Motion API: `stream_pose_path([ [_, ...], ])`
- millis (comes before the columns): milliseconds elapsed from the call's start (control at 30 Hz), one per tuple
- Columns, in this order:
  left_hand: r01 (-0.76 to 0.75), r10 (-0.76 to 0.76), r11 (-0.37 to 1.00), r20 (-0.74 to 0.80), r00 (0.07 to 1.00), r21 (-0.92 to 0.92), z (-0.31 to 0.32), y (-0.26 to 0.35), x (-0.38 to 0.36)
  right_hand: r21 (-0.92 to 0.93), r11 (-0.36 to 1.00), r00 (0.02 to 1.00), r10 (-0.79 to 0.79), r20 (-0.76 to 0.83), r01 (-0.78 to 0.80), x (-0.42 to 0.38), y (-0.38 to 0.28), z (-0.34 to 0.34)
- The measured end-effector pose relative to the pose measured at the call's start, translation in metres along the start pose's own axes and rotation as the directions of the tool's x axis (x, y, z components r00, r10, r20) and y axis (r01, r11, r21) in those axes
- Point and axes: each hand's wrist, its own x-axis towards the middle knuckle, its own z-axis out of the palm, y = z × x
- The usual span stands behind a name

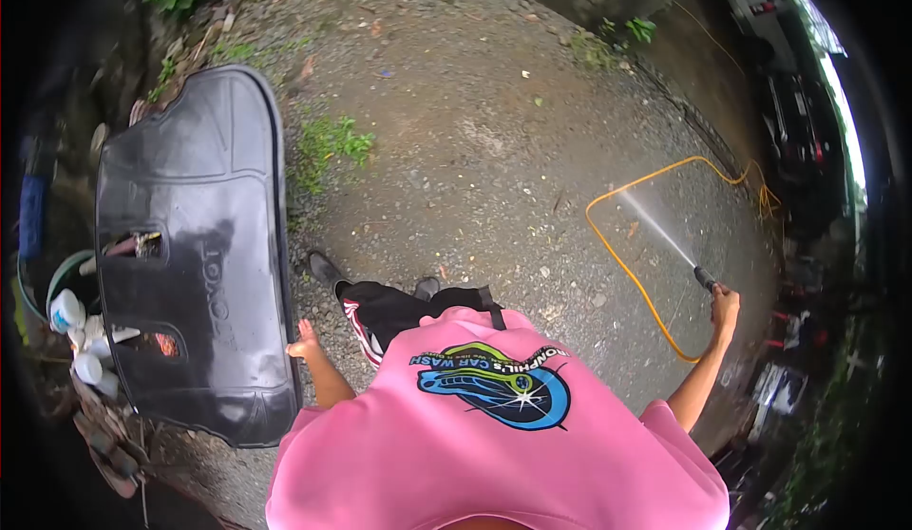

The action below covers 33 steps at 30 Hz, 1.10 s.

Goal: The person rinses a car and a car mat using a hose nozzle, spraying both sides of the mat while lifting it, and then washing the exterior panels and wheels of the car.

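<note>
A large black cargo liner [190, 236] with raised TOYOTA lettering and two cut-out holes stands upright on my left. My left hand [306, 343] is at its near edge, with the fingertips partly hidden behind the rim and the thumb pointing up. Out to my right, my right hand [726, 307] is wrapped round a black spray nozzle [704, 278]. A jet of water [660, 231] shoots from it toward the gravel, away from the liner. The yellow hose [622, 262] loops over the ground beside the jet.
Gravel ground [456, 141] spreads ahead of my feet. White bottles [87, 369] and a green-rimmed bucket [71, 274] sit behind the liner at far left. A weed [328, 150] grows next to the liner. Parked vehicles [793, 112] line the far right.
</note>
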Motion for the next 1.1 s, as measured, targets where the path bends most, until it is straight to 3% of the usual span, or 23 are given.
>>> stream_pose_path([
  [33,-0.073,0.078,0.986,-0.031,0.996,0.150,-0.001,-0.013,-0.002,-0.010,1.000,1.000,-0.021,-0.023,0.020,0.012,0.038,0.000],
  [67,-0.033,0.037,0.923,-0.003,0.999,0.384,0.002,-0.032,-0.014,0.007,0.999,0.998,0.035,-0.059,-0.035,0.012,0.059,-0.009],
  [100,-0.009,0.001,0.806,0.015,1.000,0.591,0.003,-0.048,-0.032,0.023,0.996,0.993,0.083,-0.089,-0.082,0.011,0.074,-0.021],
  [133,-0.131,0.051,0.598,0.126,0.991,0.791,0.006,-0.079,-0.060,0.055,0.991,0.981,0.132,-0.141,-0.125,0.014,0.093,-0.037],
  [167,-0.088,-0.104,0.495,0.159,0.982,0.865,0.002,-0.104,-0.051,0.085,0.983,0.966,0.176,-0.189,-0.163,0.025,0.109,-0.049],
  [267,-0.223,-0.431,0.107,0.248,0.868,0.969,0.013,-0.214,-0.152,0.078,0.964,0.942,0.267,-0.202,-0.256,0.056,0.167,-0.097],
  [300,-0.238,-0.527,0.056,0.231,0.818,0.970,0.014,-0.254,-0.174,-0.077,0.980,0.951,0.160,-0.264,-0.186,0.084,0.217,-0.105],
  [367,-0.508,-0.669,-0.146,0.293,0.683,0.849,0.014,-0.335,-0.233,-0.107,0.957,0.943,0.238,-0.234,-0.268,0.082,0.199,-0.139],
  [400,-0.596,-0.742,-0.174,0.293,0.603,0.784,0.013,-0.377,-0.270,-0.117,0.954,0.945,0.246,-0.213,-0.275,0.096,0.215,-0.144],
  [433,-0.647,-0.838,-0.121,0.272,0.474,0.752,0.005,-0.416,-0.304,-0.129,0.951,0.947,0.253,-0.196,-0.281,0.109,0.233,-0.153],
  [467,-0.698,-0.907,-0.159,0.177,0.383,0.699,-0.009,-0.455,-0.333,-0.132,0.944,0.941,0.274,-0.198,-0.303,0.114,0.237,-0.160],
  [567,-0.760,-0.973,-0.170,-0.230,0.028,0.627,-0.077,-0.550,-0.434,-0.051,0.960,0.920,0.249,-0.304,-0.276,0.142,0.251,-0.172],
  [600,-0.826,-0.924,-0.128,-0.369,-0.102,0.549,-0.102,-0.578,-0.468,-0.030,0.973,0.926,0.209,-0.314,-0.229,0.153,0.262,-0.179],
  [633,-0.853,-0.892,-0.032,-0.401,-0.211,0.521,-0.142,-0.603,-0.494,0.052,0.848,0.833,0.529,-0.160,-0.528,0.146,0.192,-0.191],
  [667,-0.868,-0.814,0.007,-0.502,-0.293,0.497,-0.157,-0.615,-0.543,0.044,0.853,0.840,0.519,-0.157,-0.519,0.160,0.203,-0.194],
  [700,-0.861,-0.706,0.055,-0.590,-0.392,0.506,-0.194,-0.635,-0.569,0.037,0.917,0.886,0.395,-0.242,-0.398,0.177,0.227,-0.194],
  [733,-0.884,-0.619,0.230,-0.639,-0.456,0.407,-0.205,-0.643,-0.616,0.125,0.919,0.883,0.395,-0.253,-0.375,0.191,0.236,-0.195],
  [767,-0.765,-0.536,0.434,-0.546,-0.643,0.475,-0.218,-0.650,-0.655,0.125,0.894,0.868,0.448,-0.214,-0.431,0.198,0.209,-0.204],
  [800,-0.762,-0.455,0.471,-0.618,-0.641,0.444,-0.230,-0.658,-0.690,0.187,0.869,0.852,0.489,-0.187,-0.458,0.209,0.197,-0.209],
  [867,-0.709,-0.379,0.474,-0.606,-0.699,0.522,-0.261,-0.668,-0.746,0.271,0.822,0.812,0.554,-0.184,-0.500,0.228,0.189,-0.220],
  [933,-0.659,-0.320,0.451,-0.580,-0.749,0.602,-0.294,-0.681,-0.788,0.218,0.837,0.802,0.545,-0.245,-0.502,0.248,0.189,-0.232],
  [1067,-0.628,-0.186,0.470,-0.626,-0.758,0.621,-0.368,-0.711,-0.822,0.139,0.868,0.804,0.494,-0.330,-0.476,0.310,0.239,-0.262],
  [1100,-0.618,-0.143,0.462,-0.634,-0.760,0.636,-0.389,-0.714,-0.818,0.160,0.833,0.775,0.552,-0.307,-0.530,0.325,0.229,-0.271],
])
